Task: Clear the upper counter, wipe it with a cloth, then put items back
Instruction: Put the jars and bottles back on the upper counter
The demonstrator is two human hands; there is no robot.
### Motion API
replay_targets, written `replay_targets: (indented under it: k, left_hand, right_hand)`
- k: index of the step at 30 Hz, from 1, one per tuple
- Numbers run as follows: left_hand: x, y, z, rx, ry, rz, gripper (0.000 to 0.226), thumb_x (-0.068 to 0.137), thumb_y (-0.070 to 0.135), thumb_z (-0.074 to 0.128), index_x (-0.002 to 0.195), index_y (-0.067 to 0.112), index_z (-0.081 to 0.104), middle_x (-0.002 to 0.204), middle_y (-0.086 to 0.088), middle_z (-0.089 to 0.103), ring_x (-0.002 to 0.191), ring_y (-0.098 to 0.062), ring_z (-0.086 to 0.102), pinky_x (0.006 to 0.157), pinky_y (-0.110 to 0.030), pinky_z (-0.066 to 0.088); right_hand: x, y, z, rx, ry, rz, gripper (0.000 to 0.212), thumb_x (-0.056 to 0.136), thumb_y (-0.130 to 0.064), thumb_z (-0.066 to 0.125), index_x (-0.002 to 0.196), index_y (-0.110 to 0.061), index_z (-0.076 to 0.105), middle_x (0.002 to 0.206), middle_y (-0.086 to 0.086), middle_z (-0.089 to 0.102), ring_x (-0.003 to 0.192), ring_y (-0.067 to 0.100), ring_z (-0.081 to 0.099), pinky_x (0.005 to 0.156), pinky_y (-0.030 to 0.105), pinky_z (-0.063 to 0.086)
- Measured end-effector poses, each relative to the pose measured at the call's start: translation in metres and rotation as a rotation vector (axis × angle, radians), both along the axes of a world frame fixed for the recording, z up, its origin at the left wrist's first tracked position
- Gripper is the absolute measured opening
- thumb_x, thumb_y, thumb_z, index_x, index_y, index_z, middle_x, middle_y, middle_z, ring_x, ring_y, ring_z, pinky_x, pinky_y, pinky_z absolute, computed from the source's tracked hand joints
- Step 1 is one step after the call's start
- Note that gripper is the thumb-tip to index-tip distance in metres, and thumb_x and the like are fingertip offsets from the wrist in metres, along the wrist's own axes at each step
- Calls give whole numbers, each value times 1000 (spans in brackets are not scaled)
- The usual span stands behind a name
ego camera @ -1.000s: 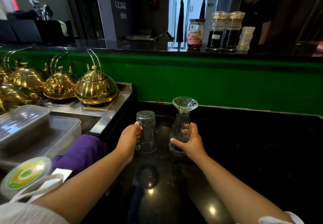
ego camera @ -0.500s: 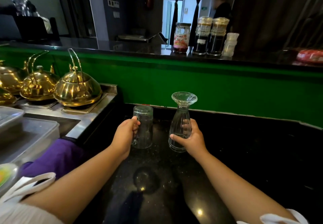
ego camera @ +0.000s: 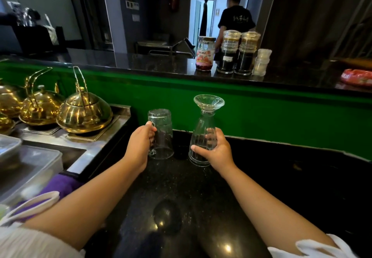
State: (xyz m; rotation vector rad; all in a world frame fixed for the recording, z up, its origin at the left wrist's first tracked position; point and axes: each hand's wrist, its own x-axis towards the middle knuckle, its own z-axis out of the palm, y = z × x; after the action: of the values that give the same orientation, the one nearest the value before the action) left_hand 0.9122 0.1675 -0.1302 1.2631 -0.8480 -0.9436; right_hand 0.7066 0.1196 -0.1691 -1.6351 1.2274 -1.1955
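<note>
My left fingers [ego camera: 150,136] are curled through the handle of a clear glass mug [ego camera: 162,136], thumb on top of the handle, so my left hand [ego camera: 140,147] has it firmly gripped. My right fingers [ego camera: 211,136] wrap the ribbed lower body of a clear glass carafe [ego camera: 206,124] with a flared mouth, thumb stretched across its near side; my right hand [ego camera: 218,154] clasps it upright. Mug and carafe stand side by side, a small gap between them, over the black lower counter [ego camera: 181,187] close to the green wall [ego camera: 281,120]. I cannot tell whether their bases touch the stone or hang just above it.

The upper counter [ego camera: 157,64] runs along the top of that green wall. On it, to the right, sit a jam jar [ego camera: 205,56] with a red label, two lidded jars [ego camera: 229,54] of dark contents just beside it, and a small clear stacked container [ego camera: 261,62]. Further right lies something red [ego camera: 356,76].

By my left forearm a purple cloth [ego camera: 62,185] lies at the edge of the steel station, where brass kettles [ego camera: 84,112] sit in a row. A person in a dark shirt [ego camera: 235,17] stands beyond the counter, back turned.
</note>
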Motion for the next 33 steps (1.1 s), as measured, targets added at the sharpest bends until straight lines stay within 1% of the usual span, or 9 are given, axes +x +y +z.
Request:
replay_targets:
  k: [4, 6, 8, 10, 13, 16, 18, 23, 33]
  left_hand:
    - [15, -15, 30, -57, 78, 37, 33, 99, 29, 37, 70, 18, 50, 61, 5, 34, 59, -10, 33, 67, -28, 31]
    - [27, -25, 53, -89, 87, 52, 32, 98, 28, 38, 70, 19, 50, 64, 4, 38, 63, -13, 38, 74, -32, 37]
    - [40, -36, 79, -122, 76, 66, 31, 97, 28, 39, 70, 19, 52, 66, 2, 40, 66, -16, 40, 80, -38, 39]
    - [52, -49, 106, -164, 66, 90, 32, 98, 27, 41, 69, 20, 52, 63, 4, 38, 60, -11, 37, 73, -32, 40]
    - [68, -72, 144, -215, -5, 124, 33, 98, 25, 40, 68, 19, 51, 61, 5, 35, 55, -7, 30, 56, -22, 28]
    - [85, -104, 170, -244, -5, 120, 34, 98, 26, 40, 67, 19, 51, 61, 6, 36, 56, -8, 32, 56, -22, 28]
    - [92, -126, 182, -252, -15, 116, 34, 98, 27, 40, 66, 19, 51, 61, 6, 36, 56, -7, 32, 55, -21, 28]
    - [104, -173, 192, -279, -91, 85, 32, 98, 25, 40, 69, 18, 51, 64, 5, 40, 59, -7, 36, 57, -20, 33]
    - [114, -264, 175, -235, -64, 95, 30, 98, 26, 41, 73, 18, 53, 75, 2, 50, 70, -10, 46, 74, -29, 43]
  right_hand:
    - [17, -11, 31, -35, -19, 4, 78, 65, -25, 86, 130, -13, 44, 106, -9, 55, 103, 15, 60, 85, 29, 53]
    - [30, -19, 55, -51, -25, 7, 75, 65, -26, 86, 128, -13, 46, 104, -8, 55, 100, 14, 60, 80, 23, 53]
    - [44, -33, 81, -67, -52, 14, 75, 64, -26, 86, 127, -11, 48, 104, -5, 56, 101, 17, 61, 81, 27, 55]
    - [58, -47, 108, -72, -63, 8, 81, 64, -29, 87, 131, -10, 46, 110, 1, 58, 104, 19, 61, 86, 33, 55]
    - [79, -69, 147, -110, -65, -8, 77, 63, -33, 86, 127, -12, 49, 112, 2, 58, 105, 19, 60, 88, 37, 55]
    - [96, -94, 179, -138, -62, -24, 77, 65, -32, 85, 129, -11, 48, 110, -1, 54, 104, 16, 55, 86, 29, 50]
    - [108, -116, 193, -146, -63, -48, 84, 65, -32, 86, 134, -8, 45, 122, 3, 55, 112, 16, 53, 92, 30, 48]
    - [132, -174, 212, -154, -30, -117, 79, 64, -31, 86, 130, -11, 48, 134, 7, 52, 124, 24, 50, 100, 41, 47]
    - [159, -251, 213, -144, -21, -218, 81, 67, -28, 85, 134, -10, 43, 135, 6, 50, 124, 25, 48, 96, 32, 43]
